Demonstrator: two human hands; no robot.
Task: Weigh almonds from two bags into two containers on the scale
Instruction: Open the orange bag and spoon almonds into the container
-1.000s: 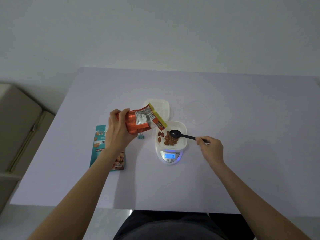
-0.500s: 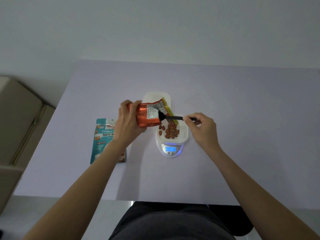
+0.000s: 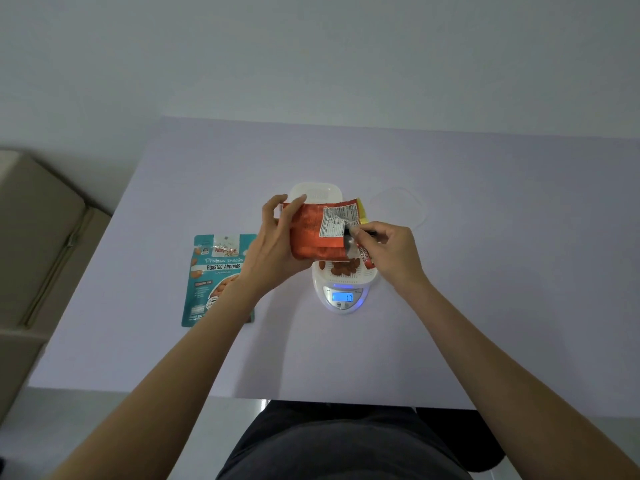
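A: Head view. Where's the orange bag (image 3: 311, 233)?

B: In the air over the scale (image 3: 341, 308), tipped on its side with the mouth to the right. Glossy orange foil, white nutrition label on the face, yellow strip at the top edge, and the inside of the mouth is silver.

A: Left hand (image 3: 277, 244)?

B: It's wrapped round the closed end of the bag, fingers curled over the far edge and thumb on the near side.

A: Right hand (image 3: 391, 251)?

B: Pinching the black spoon (image 3: 365, 233) by the handle between thumb and fingertips. The bowl end is at the bag mouth; I can't tell how far in it goes.

A: What's on the scale?

B: A white perforated container (image 3: 346, 279) with a small pile of brown almonds (image 3: 343, 268) in it, directly under the bag. The display is lit blue, but the digits are too small to trust.

A: And the other items?

B: The second white container (image 3: 315, 192) sits behind the bag, partly hidden. A clear lid (image 3: 401, 209) lies to its right. The teal bag (image 3: 214, 278), printed "Roasted Almonds", lies flat on the table (image 3: 485, 271) to the left, with the left forearm over its corner.
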